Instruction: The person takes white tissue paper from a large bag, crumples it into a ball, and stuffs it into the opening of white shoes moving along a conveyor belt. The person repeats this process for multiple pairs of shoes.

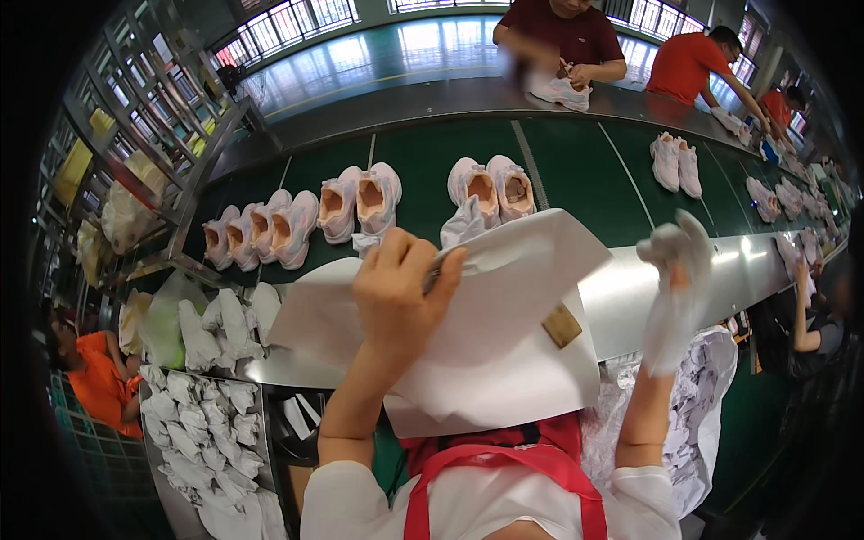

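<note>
Gripping a white paper sheet (504, 297) above the bench, my left hand (396, 301) has fingers curled over its upper edge. My right hand (673, 270) is closed on a crumpled paper wad (670, 247). I judge stuffing in hand; next calls for reaching a shoe (477, 189) on the green conveyor (576, 171).

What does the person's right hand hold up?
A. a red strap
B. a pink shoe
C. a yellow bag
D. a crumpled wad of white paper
D: the right hand is raised with a crumpled white paper wad in its grip, while the left hand grips a large white sheet.
</note>
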`<state>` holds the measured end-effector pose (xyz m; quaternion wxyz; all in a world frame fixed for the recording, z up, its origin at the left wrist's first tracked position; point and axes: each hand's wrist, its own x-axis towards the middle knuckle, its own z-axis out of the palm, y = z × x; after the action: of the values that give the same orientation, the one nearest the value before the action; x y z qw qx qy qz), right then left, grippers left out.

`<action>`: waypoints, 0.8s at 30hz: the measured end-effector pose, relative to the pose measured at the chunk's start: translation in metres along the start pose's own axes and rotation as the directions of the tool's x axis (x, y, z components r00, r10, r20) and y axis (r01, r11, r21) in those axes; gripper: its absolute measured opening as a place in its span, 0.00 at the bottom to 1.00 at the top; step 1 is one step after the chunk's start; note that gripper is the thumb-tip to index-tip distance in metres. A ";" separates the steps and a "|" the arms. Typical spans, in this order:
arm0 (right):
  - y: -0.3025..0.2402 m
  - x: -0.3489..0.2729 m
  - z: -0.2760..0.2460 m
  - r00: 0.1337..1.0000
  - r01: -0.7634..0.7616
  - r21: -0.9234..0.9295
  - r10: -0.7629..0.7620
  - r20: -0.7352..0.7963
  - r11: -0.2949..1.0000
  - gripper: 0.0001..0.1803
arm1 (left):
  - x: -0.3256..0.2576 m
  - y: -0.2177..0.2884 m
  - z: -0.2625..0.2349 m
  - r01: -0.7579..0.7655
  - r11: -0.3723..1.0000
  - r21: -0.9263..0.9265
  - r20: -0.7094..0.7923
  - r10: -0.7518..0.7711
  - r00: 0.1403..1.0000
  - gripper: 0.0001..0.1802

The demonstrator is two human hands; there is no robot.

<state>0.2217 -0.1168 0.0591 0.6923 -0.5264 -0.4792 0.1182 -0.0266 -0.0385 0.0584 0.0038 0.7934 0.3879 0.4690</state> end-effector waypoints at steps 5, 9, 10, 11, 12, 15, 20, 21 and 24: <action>-0.030 -0.042 0.048 0.783 0.529 -0.496 -0.170 0.599 0.689 0.62 | -0.008 0.021 0.012 0.029 0.911 -0.412 0.094 0.011 0.996 0.13; 0.015 -0.064 0.076 0.779 -0.137 0.001 0.107 0.618 0.991 0.63 | -0.015 0.028 0.018 0.340 0.214 -0.916 0.288 -0.243 0.926 0.35; 0.019 -0.071 0.081 0.745 -0.380 0.199 0.171 0.645 0.903 0.64 | -0.018 0.018 0.023 0.386 0.174 -0.906 0.343 -0.230 0.911 0.36; 0.018 -0.072 0.084 0.755 -0.391 0.229 0.169 0.633 0.891 0.64 | -0.019 0.015 0.027 0.391 0.045 -0.919 0.366 -0.264 0.892 0.36; 0.017 -0.072 0.086 0.765 -0.402 0.256 0.170 0.621 0.879 0.64 | -0.018 0.016 0.032 0.386 -0.087 -0.919 0.394 -0.293 0.871 0.36; 0.028 -0.067 0.086 0.619 -0.546 0.188 0.241 0.748 0.816 0.60 | -0.015 0.004 0.041 0.414 -0.130 -0.901 0.434 -0.291 0.853 0.39; 0.025 -0.051 0.077 0.664 -0.588 0.183 0.341 0.666 0.788 0.41 | -0.009 0.009 0.029 0.318 0.588 -0.744 0.199 -0.260 0.945 0.51; 0.020 -0.045 0.077 0.740 -0.519 0.155 0.350 0.574 0.841 0.36 | -0.012 0.009 0.026 0.113 0.799 -0.590 0.034 -0.115 0.993 0.52; 0.029 -0.039 0.068 0.858 -0.102 -0.083 0.130 0.496 0.991 0.29 | -0.045 0.012 0.037 0.375 0.733 -0.567 0.449 -0.107 0.887 0.66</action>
<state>0.1577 -0.0886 0.0128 0.5217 -0.5239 -0.6128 0.2791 -0.0029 -0.0618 0.0089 0.4120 0.7617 0.2977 0.4018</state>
